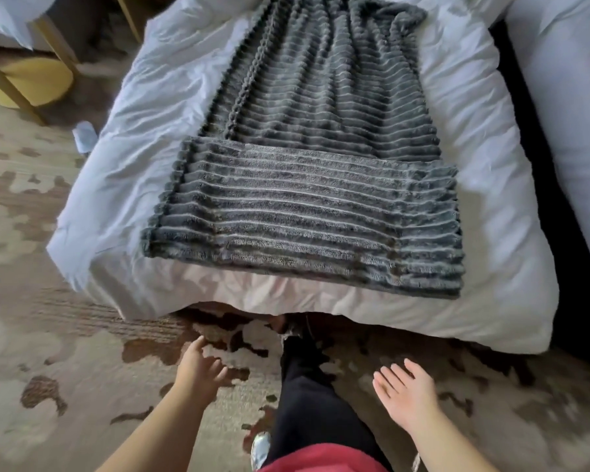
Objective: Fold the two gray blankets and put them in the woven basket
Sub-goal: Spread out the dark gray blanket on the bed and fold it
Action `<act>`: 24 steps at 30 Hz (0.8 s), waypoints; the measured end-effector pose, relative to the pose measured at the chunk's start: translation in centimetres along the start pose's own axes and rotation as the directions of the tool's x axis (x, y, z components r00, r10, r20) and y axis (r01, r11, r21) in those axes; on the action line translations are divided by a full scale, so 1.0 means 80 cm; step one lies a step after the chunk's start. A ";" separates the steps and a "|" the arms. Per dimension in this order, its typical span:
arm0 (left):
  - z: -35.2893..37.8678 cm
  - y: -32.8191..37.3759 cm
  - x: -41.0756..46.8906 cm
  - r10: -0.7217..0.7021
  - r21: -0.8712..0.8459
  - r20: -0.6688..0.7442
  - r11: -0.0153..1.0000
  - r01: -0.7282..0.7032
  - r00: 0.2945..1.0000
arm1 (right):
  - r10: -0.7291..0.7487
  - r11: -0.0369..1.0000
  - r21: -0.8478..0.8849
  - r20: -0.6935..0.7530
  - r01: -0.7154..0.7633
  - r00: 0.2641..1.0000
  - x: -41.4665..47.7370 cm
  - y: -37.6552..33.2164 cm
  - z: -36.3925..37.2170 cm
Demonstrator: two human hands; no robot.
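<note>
A gray ribbed blanket (307, 206) lies lengthwise on the white bed (123, 172), its near end folded back into a flat band close to the bed's foot. The far end is bunched at the top of the view. My left hand (198, 367) hovers over the carpet below the bed's edge, fingers apart, holding nothing. My right hand (406, 393) is also empty, palm open and fingers spread, short of the blanket. Neither hand touches the blanket. I see only one gray blanket and no woven basket.
Patterned beige-and-brown carpet (48, 352) surrounds the bed. A yellow stool with gold legs (31, 83) stands at the far left. A second white bed (566, 114) is at the right, across a dark gap. My leg in black trousers (307, 396) stands at the bed's foot.
</note>
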State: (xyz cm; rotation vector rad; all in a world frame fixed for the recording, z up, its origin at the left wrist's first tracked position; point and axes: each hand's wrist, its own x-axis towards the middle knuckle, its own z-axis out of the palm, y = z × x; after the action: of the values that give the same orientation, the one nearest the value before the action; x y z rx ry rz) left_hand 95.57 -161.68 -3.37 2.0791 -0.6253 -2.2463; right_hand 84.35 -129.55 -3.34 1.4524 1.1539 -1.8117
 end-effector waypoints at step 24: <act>0.407 0.346 -0.013 0.256 -0.326 0.206 0.928 -0.181 0.944 | -0.268 0.918 0.324 0.083 0.228 0.960 0.019 -0.368 0.418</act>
State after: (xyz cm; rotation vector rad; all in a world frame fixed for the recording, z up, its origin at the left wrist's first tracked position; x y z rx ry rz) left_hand 57.42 -177.88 7.06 1.5253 -0.4574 -2.3123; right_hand 43.15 -144.12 5.32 1.3811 1.0622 -2.3160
